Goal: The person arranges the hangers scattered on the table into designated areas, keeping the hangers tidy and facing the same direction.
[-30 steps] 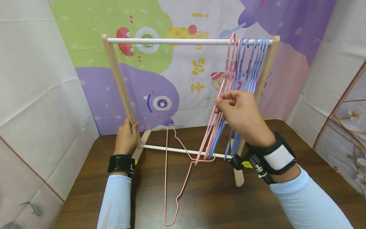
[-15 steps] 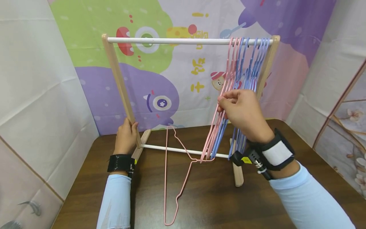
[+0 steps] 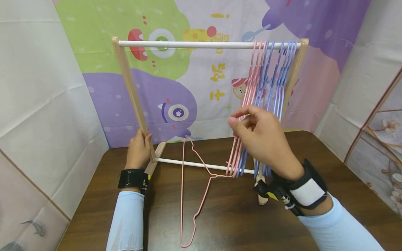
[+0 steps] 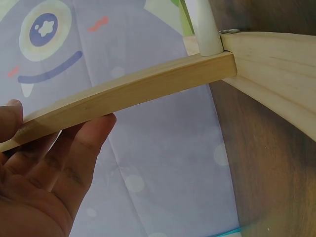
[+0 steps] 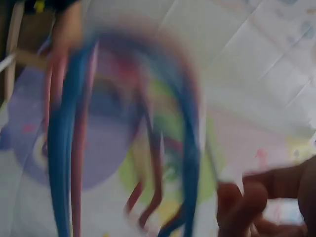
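Observation:
A small clothes rack with a white top rail point(image 3: 182, 44) and wooden uprights stands on the table. My left hand point(image 3: 138, 148) grips its left wooden upright point(image 4: 128, 91), thumb on one side and fingers on the other. Pink hangers point(image 3: 247, 94) hang side by side towards the rail's right end, with blue hangers point(image 3: 272, 83) to their right. My right hand point(image 3: 262, 136) is in front of them, fingers loosely bent, a gap between thumb and forefinger and nothing held. The right wrist view is blurred, with hangers point(image 5: 69, 133) beside the fingertips point(image 5: 252, 197).
One pink hanger point(image 3: 181, 195) lies on the brown table point(image 3: 232, 223), its hook end over by the rack's lower white bar point(image 3: 198, 165). A cartoon cloth point(image 3: 204, 115) hangs behind, and pale cloth walls point(image 3: 41, 87) flank the table.
My right hand has let go of the pink hanger and come down slightly. That hanger's hook now sits on the rail, and the hangers have swung right. The left hand stays put.

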A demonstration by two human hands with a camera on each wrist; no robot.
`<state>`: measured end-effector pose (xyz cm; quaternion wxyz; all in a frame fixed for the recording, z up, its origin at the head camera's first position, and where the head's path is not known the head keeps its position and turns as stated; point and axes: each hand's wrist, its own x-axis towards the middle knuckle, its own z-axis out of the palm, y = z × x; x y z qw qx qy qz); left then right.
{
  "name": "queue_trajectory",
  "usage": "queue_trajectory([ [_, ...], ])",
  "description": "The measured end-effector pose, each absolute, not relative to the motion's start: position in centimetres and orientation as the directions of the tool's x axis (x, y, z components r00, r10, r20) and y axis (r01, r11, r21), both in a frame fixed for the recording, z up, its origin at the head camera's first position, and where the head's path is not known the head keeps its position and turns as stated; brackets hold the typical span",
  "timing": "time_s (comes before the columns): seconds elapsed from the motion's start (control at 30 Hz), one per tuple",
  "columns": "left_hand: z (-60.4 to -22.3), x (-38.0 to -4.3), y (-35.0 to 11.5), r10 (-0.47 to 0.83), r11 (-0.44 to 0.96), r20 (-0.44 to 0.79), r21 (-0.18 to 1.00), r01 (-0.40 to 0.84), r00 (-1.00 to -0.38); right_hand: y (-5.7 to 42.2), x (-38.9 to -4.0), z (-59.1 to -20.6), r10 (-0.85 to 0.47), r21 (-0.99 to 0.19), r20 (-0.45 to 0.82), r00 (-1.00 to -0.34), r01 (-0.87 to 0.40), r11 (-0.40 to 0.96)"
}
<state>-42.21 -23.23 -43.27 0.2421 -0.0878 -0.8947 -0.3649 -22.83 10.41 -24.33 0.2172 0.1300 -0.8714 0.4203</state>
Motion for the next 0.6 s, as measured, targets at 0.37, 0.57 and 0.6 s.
queue_trajectory([
  [0.37, -43.4, -42.5, -23.5, -0.024, 0.726, 0.506, 0.602, 0.333, -0.862, 6.1, -17.6, -27.7, -0.416, -0.629, 0.469, -0.779, -0.625, 0.462],
  [0.57, -43.5, -42.6, -23.4, -0.023, 0.728, 0.504, 0.601, 0.332, -0.863, 4.8, -17.0, -29.8, -0.511, -0.627, 0.417, -0.752, -0.645, 0.437],
  [0.6, -43.5, -42.5, -23.4, -0.021, 0.727, 0.502, 0.602, 0.332, -0.864, 4.7, -17.0, -30.2, -0.517, -0.625, 0.405, -0.754, -0.641, 0.446],
])
